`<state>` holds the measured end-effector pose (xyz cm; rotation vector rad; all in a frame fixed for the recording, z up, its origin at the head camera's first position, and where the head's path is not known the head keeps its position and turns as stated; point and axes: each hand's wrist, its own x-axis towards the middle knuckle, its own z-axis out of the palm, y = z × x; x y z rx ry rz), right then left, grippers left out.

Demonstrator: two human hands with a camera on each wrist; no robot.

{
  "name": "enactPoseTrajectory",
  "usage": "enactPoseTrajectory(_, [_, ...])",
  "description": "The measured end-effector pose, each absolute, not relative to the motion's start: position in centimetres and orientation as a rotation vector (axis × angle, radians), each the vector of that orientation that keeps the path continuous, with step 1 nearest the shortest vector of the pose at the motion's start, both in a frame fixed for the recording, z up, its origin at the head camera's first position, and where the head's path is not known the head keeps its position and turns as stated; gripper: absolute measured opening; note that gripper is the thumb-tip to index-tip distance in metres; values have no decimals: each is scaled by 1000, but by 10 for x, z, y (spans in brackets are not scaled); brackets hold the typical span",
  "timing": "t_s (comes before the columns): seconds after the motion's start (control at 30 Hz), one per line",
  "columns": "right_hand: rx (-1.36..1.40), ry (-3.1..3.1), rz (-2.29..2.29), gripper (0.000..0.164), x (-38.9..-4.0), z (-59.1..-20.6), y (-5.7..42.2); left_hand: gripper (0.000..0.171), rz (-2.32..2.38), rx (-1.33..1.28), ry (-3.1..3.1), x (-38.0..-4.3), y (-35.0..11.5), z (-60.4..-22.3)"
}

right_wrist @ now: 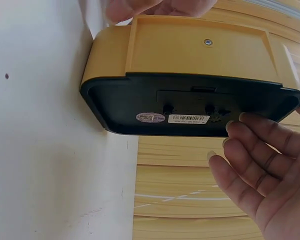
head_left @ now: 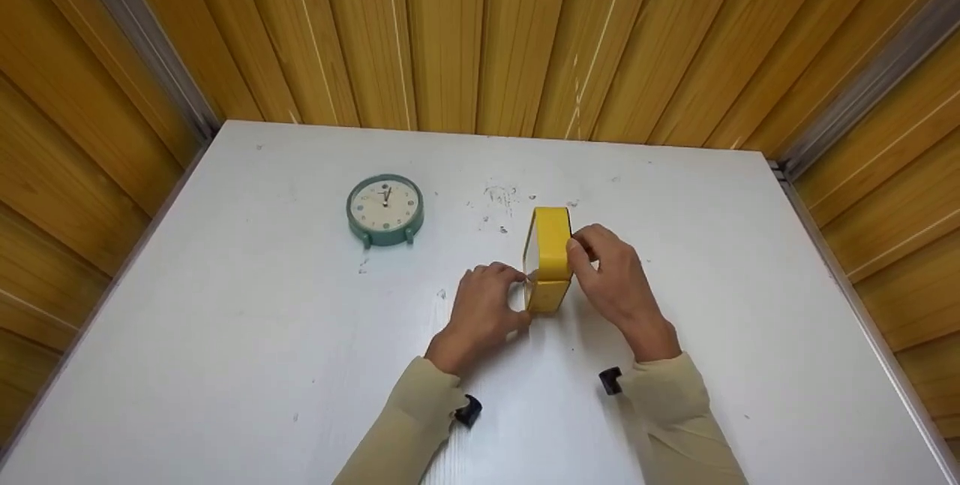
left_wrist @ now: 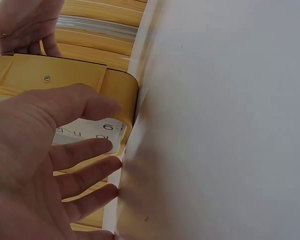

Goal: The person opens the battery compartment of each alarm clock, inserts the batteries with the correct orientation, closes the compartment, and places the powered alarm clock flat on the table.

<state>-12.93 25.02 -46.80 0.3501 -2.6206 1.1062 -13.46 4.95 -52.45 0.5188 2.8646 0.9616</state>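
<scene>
A yellow alarm clock [head_left: 553, 245] with a black back [right_wrist: 140, 107] stands on its side on the white table, its underside toward me. My right hand [head_left: 615, 275] holds it at the back, with fingertips [right_wrist: 247, 120] against the black back and the thumb at its edge. On the face side is my left hand [head_left: 484, 305], fingers spread and gently bent. Its thumb [left_wrist: 102, 107] overlaps the lower edge of the clock face [left_wrist: 85, 129], and the other fingertips are close to the tabletop. Part of the dial is hidden behind this hand.
A round green alarm clock [head_left: 385, 207] with a pale dial lies to the left on the white table [head_left: 225, 305]. Wood-patterned panels [head_left: 442, 34] rise behind the table and along both sides. Dark scuffs [head_left: 499, 196] mark the tabletop beyond the yellow clock.
</scene>
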Motion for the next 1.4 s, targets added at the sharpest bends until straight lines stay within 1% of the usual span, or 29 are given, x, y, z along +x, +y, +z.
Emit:
enactPoseTrajectory(0.3, [277, -2640, 1152, 21, -130, -469, 251, 73, 907, 493, 2906, -133, 56, -526])
enactPoseTrajectory(0.47, [242, -2638, 1161, 24, -130, -469, 250, 83, 918, 526, 2902, -134, 57, -525])
enactPoseTrajectory(0.6, [218, -2624, 1170, 25, -131, -470, 249, 89, 914, 547, 2894, -135, 57, -525])
enactPoseTrajectory(0.9, [151, -2625, 1222, 29, -132, -472, 251, 90, 904, 541, 2908, -136, 58, -528])
enactPoseTrajectory(1.2, [-30, -2650, 1352, 32, -136, -471, 273, 93, 938, 539, 2881, -135, 59, -526])
enactPoseTrajectory(1.4, [-138, -2691, 1336, 31, -138, -467, 288, 90, 941, 534, 2879, -136, 60, -528])
